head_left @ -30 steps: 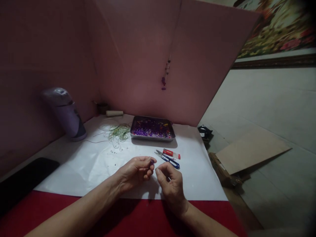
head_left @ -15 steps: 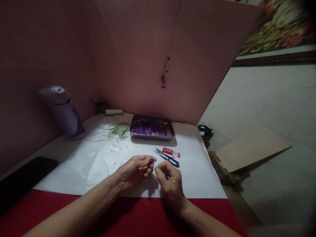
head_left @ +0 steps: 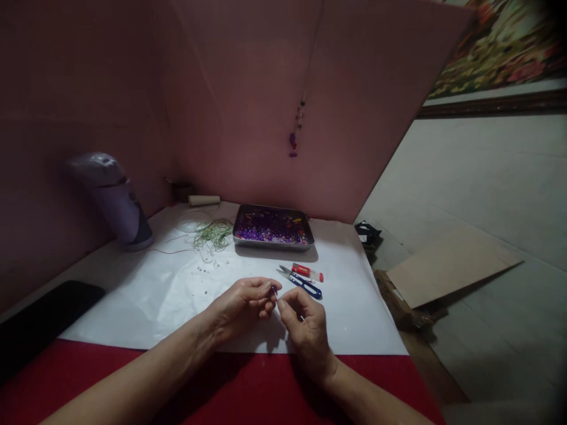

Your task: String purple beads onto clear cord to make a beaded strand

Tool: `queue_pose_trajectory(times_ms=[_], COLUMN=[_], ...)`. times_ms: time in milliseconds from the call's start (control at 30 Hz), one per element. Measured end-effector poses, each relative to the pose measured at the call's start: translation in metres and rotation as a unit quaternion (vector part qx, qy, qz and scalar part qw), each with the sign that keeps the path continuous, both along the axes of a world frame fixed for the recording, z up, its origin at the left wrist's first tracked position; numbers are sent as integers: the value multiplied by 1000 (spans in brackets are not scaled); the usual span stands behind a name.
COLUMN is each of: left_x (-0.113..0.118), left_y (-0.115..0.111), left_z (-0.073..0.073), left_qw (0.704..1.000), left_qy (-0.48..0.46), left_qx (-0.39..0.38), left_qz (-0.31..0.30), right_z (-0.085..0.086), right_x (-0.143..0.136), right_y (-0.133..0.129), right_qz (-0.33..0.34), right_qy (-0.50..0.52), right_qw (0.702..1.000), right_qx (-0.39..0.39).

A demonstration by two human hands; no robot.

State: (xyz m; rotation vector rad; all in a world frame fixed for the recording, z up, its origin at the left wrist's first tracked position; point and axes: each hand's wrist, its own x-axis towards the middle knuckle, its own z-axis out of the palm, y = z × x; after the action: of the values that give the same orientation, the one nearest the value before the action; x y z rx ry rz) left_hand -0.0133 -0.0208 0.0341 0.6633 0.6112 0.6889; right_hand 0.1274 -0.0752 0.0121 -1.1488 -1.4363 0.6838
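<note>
Now, purple bead (head_left: 273, 290) in left fingers (head_left: 260, 291), white strand (head_left: 276, 296) clearer

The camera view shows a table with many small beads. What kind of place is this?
Probably a home craft corner for beadwork: a metal tray of purple beads, thread snips and tangled green thread on white paper.

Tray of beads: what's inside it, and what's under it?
Inside the tray are mostly purple beads, plus a small yellow piece. Whatever lies beneath the top beads is hidden. The white sheet shows in front; the tray covers what's directly under it.
</note>
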Motion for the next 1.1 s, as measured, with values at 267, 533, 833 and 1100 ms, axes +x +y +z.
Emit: queue_pose_trajectory(times_ms=[267,533,833,1100], left_x=[1,1,1,2], left_y=[-2,-3,-1,-2], left_z=[-1,0,-1,-1], left_qw=[1000,1000,1000,999], left_qy=[-6,-1,-8,-6], left_qx=[16,21,23,31], left_qz=[3,11,5,3], right_z=[3,4,3,6], right_x=[-1,-1,-1,-1], right_y=[-2,-1,-1,-1], right_qz=[-2,-8,1,1], right_qy=[4,-5,-2,3], right_qw=[1000,1000,1000,1000], right_qx=[8,10,6,-4])
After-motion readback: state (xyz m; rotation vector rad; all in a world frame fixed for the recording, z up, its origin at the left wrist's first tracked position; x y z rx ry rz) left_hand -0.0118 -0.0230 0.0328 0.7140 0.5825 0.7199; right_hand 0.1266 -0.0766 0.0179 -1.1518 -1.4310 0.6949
